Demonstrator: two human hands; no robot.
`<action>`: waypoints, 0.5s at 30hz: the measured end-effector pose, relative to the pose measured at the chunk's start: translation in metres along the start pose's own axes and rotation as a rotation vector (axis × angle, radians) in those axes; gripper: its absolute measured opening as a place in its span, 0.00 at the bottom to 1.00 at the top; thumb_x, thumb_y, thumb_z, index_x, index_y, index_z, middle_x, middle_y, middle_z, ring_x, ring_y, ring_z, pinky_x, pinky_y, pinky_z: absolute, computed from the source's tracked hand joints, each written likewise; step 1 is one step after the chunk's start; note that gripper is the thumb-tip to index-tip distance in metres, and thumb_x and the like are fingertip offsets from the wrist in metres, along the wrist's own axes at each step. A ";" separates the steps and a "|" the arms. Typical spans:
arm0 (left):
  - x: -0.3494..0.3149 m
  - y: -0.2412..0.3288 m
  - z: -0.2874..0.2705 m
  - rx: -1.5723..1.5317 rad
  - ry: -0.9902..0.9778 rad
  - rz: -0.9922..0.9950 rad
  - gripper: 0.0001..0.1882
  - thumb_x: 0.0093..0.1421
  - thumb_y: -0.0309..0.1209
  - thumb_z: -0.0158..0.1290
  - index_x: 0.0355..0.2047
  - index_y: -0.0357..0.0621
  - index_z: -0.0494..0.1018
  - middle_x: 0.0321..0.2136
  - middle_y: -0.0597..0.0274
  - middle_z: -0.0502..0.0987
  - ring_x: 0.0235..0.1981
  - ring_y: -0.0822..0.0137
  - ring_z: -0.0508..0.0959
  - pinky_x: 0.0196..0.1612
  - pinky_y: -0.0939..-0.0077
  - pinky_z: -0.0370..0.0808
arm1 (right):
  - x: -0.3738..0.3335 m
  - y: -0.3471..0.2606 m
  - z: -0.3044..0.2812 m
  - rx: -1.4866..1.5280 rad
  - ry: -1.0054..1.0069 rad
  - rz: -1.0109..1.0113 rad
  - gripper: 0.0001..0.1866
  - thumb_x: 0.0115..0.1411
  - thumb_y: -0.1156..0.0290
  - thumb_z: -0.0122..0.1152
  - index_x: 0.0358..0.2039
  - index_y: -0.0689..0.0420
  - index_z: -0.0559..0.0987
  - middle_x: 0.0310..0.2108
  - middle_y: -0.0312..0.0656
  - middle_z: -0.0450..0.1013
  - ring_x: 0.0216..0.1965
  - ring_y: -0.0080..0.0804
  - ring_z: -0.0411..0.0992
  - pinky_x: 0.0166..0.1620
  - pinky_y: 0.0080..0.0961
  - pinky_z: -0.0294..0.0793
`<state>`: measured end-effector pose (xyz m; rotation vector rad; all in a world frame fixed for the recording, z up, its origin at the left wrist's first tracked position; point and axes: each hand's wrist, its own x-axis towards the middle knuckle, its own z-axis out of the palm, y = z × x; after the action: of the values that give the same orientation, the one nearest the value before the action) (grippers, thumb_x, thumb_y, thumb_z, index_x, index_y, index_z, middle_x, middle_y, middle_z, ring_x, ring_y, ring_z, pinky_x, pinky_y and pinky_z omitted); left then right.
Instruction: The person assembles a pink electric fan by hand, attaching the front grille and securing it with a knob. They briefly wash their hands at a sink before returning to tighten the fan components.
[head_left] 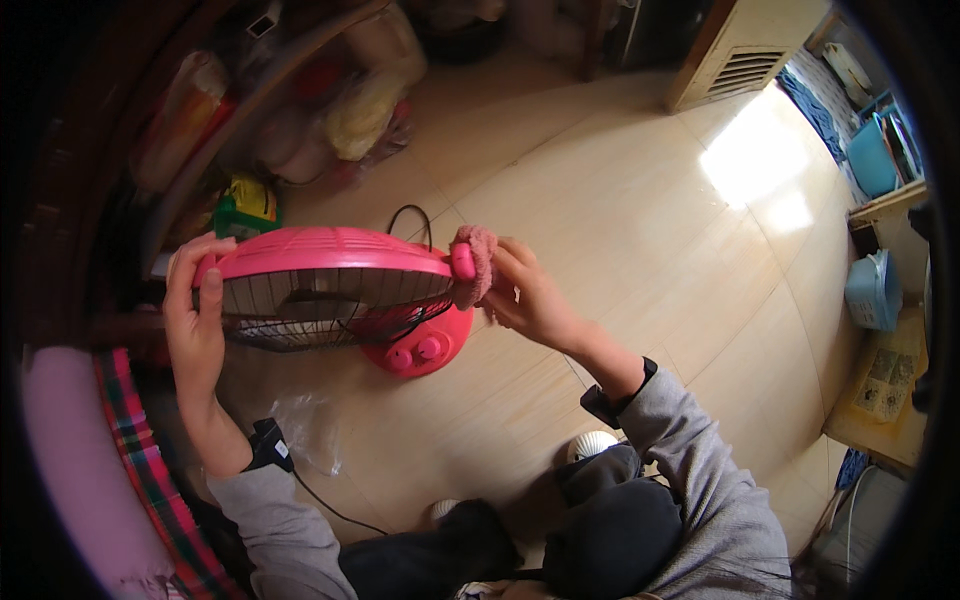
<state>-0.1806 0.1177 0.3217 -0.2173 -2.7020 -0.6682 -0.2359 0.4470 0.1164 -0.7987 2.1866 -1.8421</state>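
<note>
A pink electric fan (330, 246) stands on the floor, seen from above, with a dark wire grille and a round base with two knobs. At the left side of its rim, my left hand (196, 290) grips the edge, thumb in front and fingers over the top. My right hand (525, 295) is at the opposite side of the rim, its fingers closed on a dusty-pink cloth (478, 266) pressed around a pink knob on the rim. A black cord (411, 210) loops up behind the fan.
Clear plastic wrap (308, 430) lies on the tiled floor near my left forearm. A pink-covered bed edge with a plaid strip (160, 460) runs along the left. Bags and a green box (247, 208) sit at the back left. Blue bins (873, 290) stand at the right, past a vented door (745, 68).
</note>
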 end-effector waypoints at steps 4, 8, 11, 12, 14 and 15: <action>-0.001 0.001 0.000 -0.052 0.000 -0.042 0.18 0.71 0.42 0.47 0.43 0.38 0.75 0.46 0.56 0.77 0.55 0.60 0.72 0.62 0.67 0.62 | 0.007 0.003 -0.002 0.138 -0.111 0.245 0.28 0.60 0.69 0.66 0.60 0.57 0.70 0.57 0.49 0.66 0.51 0.42 0.73 0.38 0.29 0.80; -0.002 -0.001 -0.001 -0.024 0.003 -0.002 0.18 0.71 0.42 0.47 0.44 0.39 0.75 0.47 0.56 0.77 0.56 0.59 0.72 0.63 0.67 0.62 | 0.006 0.008 0.001 -0.042 0.067 -0.221 0.28 0.59 0.69 0.67 0.59 0.58 0.71 0.55 0.49 0.68 0.50 0.43 0.72 0.42 0.31 0.79; -0.004 -0.003 -0.002 -0.010 -0.002 0.023 0.18 0.71 0.42 0.47 0.44 0.39 0.75 0.47 0.56 0.77 0.56 0.59 0.71 0.63 0.65 0.62 | -0.004 0.020 0.010 0.050 0.070 -0.116 0.29 0.57 0.68 0.69 0.58 0.58 0.72 0.53 0.48 0.70 0.50 0.46 0.71 0.50 0.36 0.76; -0.004 -0.003 -0.002 -0.005 0.001 0.025 0.18 0.71 0.42 0.47 0.44 0.39 0.75 0.46 0.56 0.77 0.56 0.59 0.71 0.63 0.65 0.61 | -0.004 0.026 0.014 -0.001 0.098 -0.178 0.29 0.56 0.68 0.70 0.58 0.58 0.72 0.52 0.48 0.71 0.50 0.47 0.70 0.51 0.37 0.75; -0.004 -0.003 -0.002 -0.002 0.007 0.029 0.17 0.71 0.41 0.46 0.44 0.39 0.75 0.46 0.56 0.78 0.56 0.58 0.71 0.64 0.64 0.61 | -0.004 0.038 0.020 -0.033 0.129 -0.237 0.30 0.55 0.68 0.70 0.58 0.58 0.73 0.51 0.47 0.71 0.50 0.47 0.70 0.53 0.38 0.73; -0.004 -0.003 -0.002 -0.002 0.008 0.030 0.17 0.71 0.41 0.46 0.44 0.39 0.75 0.46 0.56 0.78 0.56 0.58 0.71 0.64 0.64 0.61 | -0.003 0.043 0.023 -0.011 0.132 -0.235 0.30 0.55 0.68 0.71 0.58 0.58 0.73 0.51 0.47 0.72 0.50 0.47 0.70 0.53 0.38 0.73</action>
<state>-0.1771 0.1136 0.3206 -0.2548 -2.6850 -0.6621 -0.2349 0.4330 0.0701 -1.0008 2.2682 -2.0468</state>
